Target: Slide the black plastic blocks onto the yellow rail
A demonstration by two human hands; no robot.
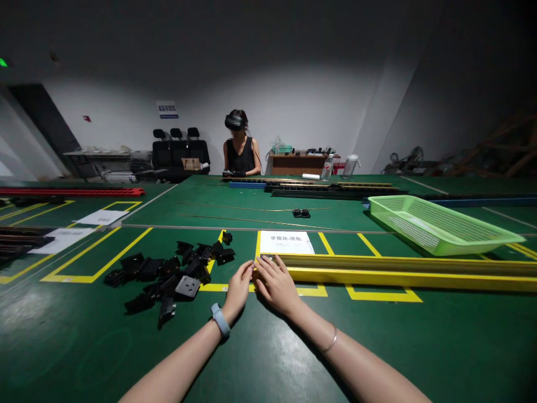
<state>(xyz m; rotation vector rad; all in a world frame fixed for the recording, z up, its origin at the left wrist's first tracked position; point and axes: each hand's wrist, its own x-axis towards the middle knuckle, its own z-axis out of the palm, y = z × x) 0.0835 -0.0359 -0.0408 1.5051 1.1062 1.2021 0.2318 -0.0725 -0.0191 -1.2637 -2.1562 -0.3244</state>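
Observation:
A long yellow rail (377,275) lies across the green table and runs out to the right. Over its left end rests my right hand (277,284), fingers curled on top and thumb at the near side. My left hand (238,291) is closed, its fingertips meeting the rail's end beside my right fingers. Anything between those fingertips is hidden. Left of my hands lies a loose pile of black socket modules (161,274), one showing its face (187,286) upward. A white printed sheet (286,242) lies just behind the rail's end.
A light green basket (440,246) stands behind the rail at right. Two small black modules (301,213) and thin rods (251,219) lie farther back. Across the table, a person (242,151) wearing a headset stands behind dark rails (327,193). Red rails (75,192) lie far left.

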